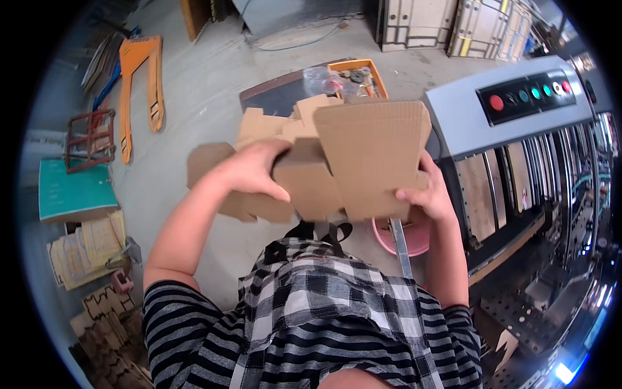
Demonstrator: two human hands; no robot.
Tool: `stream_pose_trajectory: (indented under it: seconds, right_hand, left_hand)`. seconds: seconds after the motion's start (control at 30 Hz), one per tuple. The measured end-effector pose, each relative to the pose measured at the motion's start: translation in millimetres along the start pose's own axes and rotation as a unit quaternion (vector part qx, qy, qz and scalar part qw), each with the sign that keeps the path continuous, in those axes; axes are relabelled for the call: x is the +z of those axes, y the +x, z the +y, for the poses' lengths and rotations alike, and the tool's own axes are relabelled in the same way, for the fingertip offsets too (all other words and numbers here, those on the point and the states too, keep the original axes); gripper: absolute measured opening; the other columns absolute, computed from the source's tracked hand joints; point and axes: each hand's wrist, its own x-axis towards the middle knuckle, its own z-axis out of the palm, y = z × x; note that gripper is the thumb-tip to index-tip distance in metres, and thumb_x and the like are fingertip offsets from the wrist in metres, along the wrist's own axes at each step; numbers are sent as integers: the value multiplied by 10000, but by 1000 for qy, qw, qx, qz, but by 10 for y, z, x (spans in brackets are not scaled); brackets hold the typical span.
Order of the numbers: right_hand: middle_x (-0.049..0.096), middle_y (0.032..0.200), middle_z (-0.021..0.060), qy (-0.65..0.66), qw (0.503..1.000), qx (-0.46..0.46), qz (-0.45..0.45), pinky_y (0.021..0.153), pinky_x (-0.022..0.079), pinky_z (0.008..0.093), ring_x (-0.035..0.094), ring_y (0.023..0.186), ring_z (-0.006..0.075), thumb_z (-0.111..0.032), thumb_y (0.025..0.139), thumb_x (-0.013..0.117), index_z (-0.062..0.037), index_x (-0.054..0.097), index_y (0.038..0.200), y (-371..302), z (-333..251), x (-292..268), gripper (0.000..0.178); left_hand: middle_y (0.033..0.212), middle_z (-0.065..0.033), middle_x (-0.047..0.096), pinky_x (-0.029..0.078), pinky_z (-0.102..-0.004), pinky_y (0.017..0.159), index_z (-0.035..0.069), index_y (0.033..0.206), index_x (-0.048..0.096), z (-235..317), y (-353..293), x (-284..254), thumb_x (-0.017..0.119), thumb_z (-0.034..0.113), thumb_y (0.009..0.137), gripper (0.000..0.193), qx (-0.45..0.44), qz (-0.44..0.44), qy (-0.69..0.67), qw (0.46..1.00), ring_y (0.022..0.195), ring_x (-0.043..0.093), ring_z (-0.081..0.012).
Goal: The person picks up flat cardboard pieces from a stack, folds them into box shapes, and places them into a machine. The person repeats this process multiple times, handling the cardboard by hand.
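Both my hands are on a brown corrugated cardboard box, partly folded, held in front of my body. My left hand grips its left part, thumb and fingers bent over the board; some fingertips are hidden behind it. A broad flap stands up on the right side. At that flap's right edge my right hand holds on, with the thumb on the near face and the other fingers partly behind. More cut cardboard pieces lie just beyond the box.
A grey machine with a button panel stands close on the right. Behind the cardboard sits an orange-yellow bin of small parts. A pink tub is low beside my right forearm. An orange pallet jack and a green-topped stack are leftward.
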Motion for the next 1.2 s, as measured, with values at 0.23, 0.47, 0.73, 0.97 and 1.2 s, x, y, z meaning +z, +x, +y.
stream_pose_trajectory:
  seconds: [0.23,0.47,0.73,0.97,1.2]
  right_hand:
    - [557,1211,108,-170,977,49,-118,964,420,329,520,1124,201,-99,552,825,-22,460,1267,1540,779,432,807]
    - [491,1314,138,-377,908,-143,-111,1036,371,322,480,1213,226,-129,642,790,-42,373,1365,2184,2248,443,839]
    - [337,1423,228,-299,946,-45,-121,1115,265,383,314,1340,368,-207,706,732,-22,309,1398,2343,2177,681,832]
    - [374,1411,209,-458,858,-159,-169,1068,341,409,404,1274,372,-202,732,687,-24,348,1383,2356,2161,646,756]
    - [617,1059,176,-566,823,-49,3,867,475,436,600,975,359,-4,707,611,-45,569,1156,2402,946,804,453]
  left_hand:
    - [1204,-178,526,347,-442,1012,22,1242,454,-928,130,-114,842,262,533,843,-75,186,196,960,1166,463,-359]
    - [1199,-163,508,324,-428,1051,14,1241,439,-2310,764,961,820,265,563,816,-79,256,208,941,1171,462,-336]
    - [1416,-182,319,118,-496,1154,-40,1377,291,-2364,864,1258,804,314,607,990,-219,234,204,925,1388,199,-357]
    - [1458,-206,262,109,-501,1152,-52,1379,277,-2462,851,1353,746,299,658,929,-194,236,249,919,1398,175,-368]
    - [1395,-205,361,130,-488,1143,-59,1369,318,-2449,826,1328,561,177,803,660,-207,219,210,930,1358,265,-358]
